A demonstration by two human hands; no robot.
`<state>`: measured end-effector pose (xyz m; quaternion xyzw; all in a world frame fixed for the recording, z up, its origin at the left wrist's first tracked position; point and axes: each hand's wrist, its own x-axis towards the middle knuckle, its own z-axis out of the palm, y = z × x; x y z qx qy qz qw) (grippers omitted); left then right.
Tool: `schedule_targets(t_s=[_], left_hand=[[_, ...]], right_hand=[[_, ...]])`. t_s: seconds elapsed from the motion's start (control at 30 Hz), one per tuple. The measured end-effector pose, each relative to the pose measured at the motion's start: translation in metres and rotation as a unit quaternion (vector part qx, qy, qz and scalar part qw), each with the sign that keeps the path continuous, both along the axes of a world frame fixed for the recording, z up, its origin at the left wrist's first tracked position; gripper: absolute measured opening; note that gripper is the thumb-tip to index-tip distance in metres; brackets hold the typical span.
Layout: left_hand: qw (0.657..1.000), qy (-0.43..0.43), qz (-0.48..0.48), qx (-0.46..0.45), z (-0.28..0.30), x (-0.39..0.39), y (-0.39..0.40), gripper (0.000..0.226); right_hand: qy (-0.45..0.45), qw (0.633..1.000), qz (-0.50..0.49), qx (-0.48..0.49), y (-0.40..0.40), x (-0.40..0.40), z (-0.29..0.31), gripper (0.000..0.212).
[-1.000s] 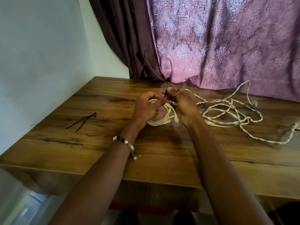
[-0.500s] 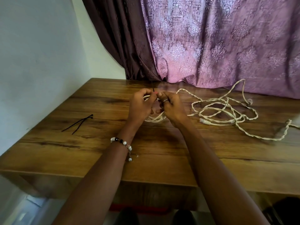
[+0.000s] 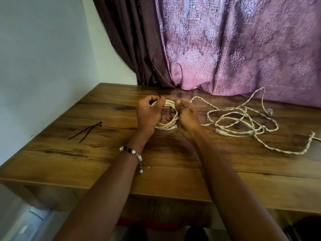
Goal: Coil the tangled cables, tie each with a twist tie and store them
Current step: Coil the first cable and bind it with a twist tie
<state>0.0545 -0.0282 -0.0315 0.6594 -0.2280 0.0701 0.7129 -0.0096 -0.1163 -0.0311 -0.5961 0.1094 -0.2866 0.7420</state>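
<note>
— Coiled cable (image 3: 166, 103) first: where do we have it?

— Over the middle of the worktop (image 3: 173, 162), between our two hands. Our right hand (image 3: 186, 117) has its fingers curled round the right side of the loops, so the turns stay bunched and cannot spring apart.

— And our left hand (image 3: 147, 113)?

— It grips the left side of the coil, and its fingertips pinch a thin black tie (image 3: 160, 100) at the far edge. One end of the tie pokes up past the fingers; the part round the loops is mostly hidden, so we cannot tell how tightly it is fastened.

— So we judge this as the tying step?

— Yes, for this one coil. We hold it slightly raised, probably so the tie can pass under the loops.

— What remains?

— The tangled cable (image 3: 243, 122) sprawls to the right, near the purple curtain (image 3: 234, 49), well apart from our hands. It is twisted on itself and not yet coiled.

— Do we have ties for it?

— Spare ties (image 3: 86, 131) lie on the left of the worktop, out of the way yet near our left hand. No storage place shows.
</note>
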Motion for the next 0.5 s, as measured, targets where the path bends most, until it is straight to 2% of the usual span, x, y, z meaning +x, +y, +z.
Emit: schedule_targets(t_s=[0.13,0.23,0.3,0.4,0.5], left_hand=[[0.997,0.03,0.066,-0.037,0.0003,0.0007,0.0027,0.018],[0.997,0.036,0.057,-0.04,0.001,0.0021,0.0005,0.014],[0.999,0.024,0.027,0.005,-0.0004,0.0052,-0.0024,0.018],[0.993,-0.039,0.016,0.106,-0.0059,0.0085,-0.0056,0.037],[0.992,-0.067,0.022,0.109,-0.0055,0.008,-0.0054,0.038]], right_hand=[[0.006,0.996,0.055,0.068,0.0026,0.001,0.0017,0.027],[-0.016,0.991,0.035,0.127,0.0061,0.0035,0.001,0.029],[-0.018,0.989,0.006,0.146,0.0064,0.0065,-0.0031,0.033],[-0.015,0.988,-0.027,0.153,0.007,0.0089,-0.0062,0.047],[0.021,0.992,-0.026,0.122,0.006,0.0049,-0.0024,0.043]])
